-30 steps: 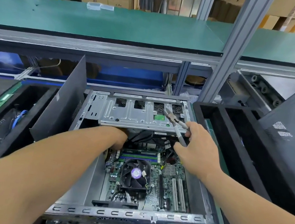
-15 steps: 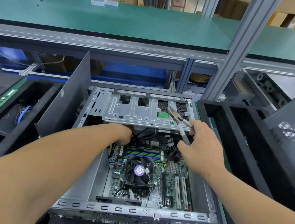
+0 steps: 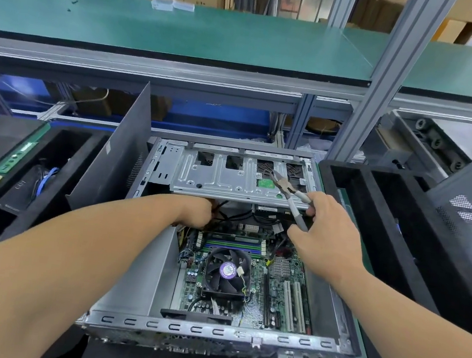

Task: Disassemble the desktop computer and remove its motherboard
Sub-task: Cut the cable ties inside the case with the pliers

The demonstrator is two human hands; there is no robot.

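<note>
An open desktop case (image 3: 210, 332) lies in front of me with its green motherboard (image 3: 276, 297) and black CPU fan (image 3: 227, 273) exposed. A silver drive cage (image 3: 223, 177) spans the far end. My left hand (image 3: 195, 212) reaches under the cage among black cables (image 3: 233, 215); its fingers are hidden there. My right hand (image 3: 329, 235) grips grey-handled pliers (image 3: 289, 195), whose jaws point up-left over the cage.
A dark side panel (image 3: 118, 158) leans upright against the case's left side. Black foam trays flank the case, the left tray (image 3: 64, 140) holding a part with a blue cable, the right tray (image 3: 379, 214) beside another grey case (image 3: 467, 225). A green shelf (image 3: 187, 30) runs above.
The view has shifted slightly. My right hand with the pliers has stayed over the cage's right end, and my left hand remains under the cage.
</note>
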